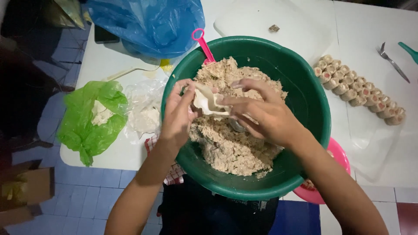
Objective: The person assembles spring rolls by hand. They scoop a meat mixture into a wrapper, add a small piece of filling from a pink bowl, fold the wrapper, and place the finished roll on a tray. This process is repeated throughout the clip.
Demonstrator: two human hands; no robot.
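Your left hand and right hand meet over the big round green plastic basin, and between them you hold a thin, pale, floppy dough wrapper; the left fingers curl together around its left edge, cupping it, while the right fingers are spread apart, their tips pinching its right side. The wrapper sits just above the heap of coarse, crumbly beige minced filling that fills the middle of the basin. A pink plastic handle with a looped end sticks up out of the filling at the far rim; the end buried in the mix is hidden. Something greyish shows under your right palm, too covered to make out. To your right, on the white tabletop, small round dumplings with reddish tops lie in two tight rows on a clear plastic sheet. Beyond them lie a metal fork and a teal handle cut off by the frame edge. A pink plastic bowl peeks from beneath the basin, mostly hidden. To your left, a crumpled green plastic bag holds something white, a clear bag beside it holds pale wrappers, and a glossy blue plastic bag sits at the far side.
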